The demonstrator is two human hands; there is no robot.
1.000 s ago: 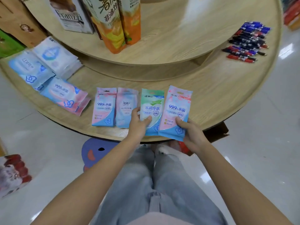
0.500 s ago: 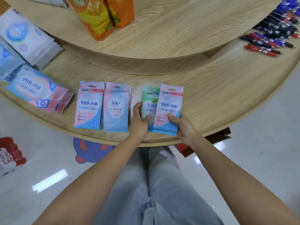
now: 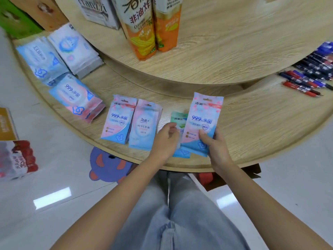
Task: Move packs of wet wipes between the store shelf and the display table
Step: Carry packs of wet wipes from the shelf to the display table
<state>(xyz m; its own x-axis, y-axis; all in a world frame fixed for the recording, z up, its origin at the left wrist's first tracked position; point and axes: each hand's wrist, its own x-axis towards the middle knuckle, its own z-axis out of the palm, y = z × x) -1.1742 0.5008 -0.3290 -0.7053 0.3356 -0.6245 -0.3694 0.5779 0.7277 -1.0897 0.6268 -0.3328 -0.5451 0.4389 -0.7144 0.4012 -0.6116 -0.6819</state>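
Observation:
On the round wooden display table [image 3: 261, 134], my right hand [image 3: 214, 147] grips a pink-and-blue pack of wet wipes [image 3: 201, 121] by its lower end, lifted and lying over a green pack [image 3: 177, 121]. My left hand [image 3: 165, 139] pinches the green pack at its left edge; most of that pack is hidden. Two more small packs, a pink-and-blue pack [image 3: 118, 121] and a pale pink pack [image 3: 144, 125], lie flat just left of my hands. Larger wipe packs [image 3: 75, 98] [image 3: 41, 60] [image 3: 75, 49] are stacked at the table's left.
An upper round tier [image 3: 225, 51] carries orange cartons [image 3: 142, 29] and a grey box [image 3: 100, 11]. Several pens [image 3: 310, 76] lie on the right of the table. On the floor are a purple bear-shaped mat [image 3: 108, 166] and boxed goods [image 3: 16, 159] at left.
The pink-and-blue pack in my right hand has slid left and risen over the green pack, covering most of it. Both hands have stayed on their packs.

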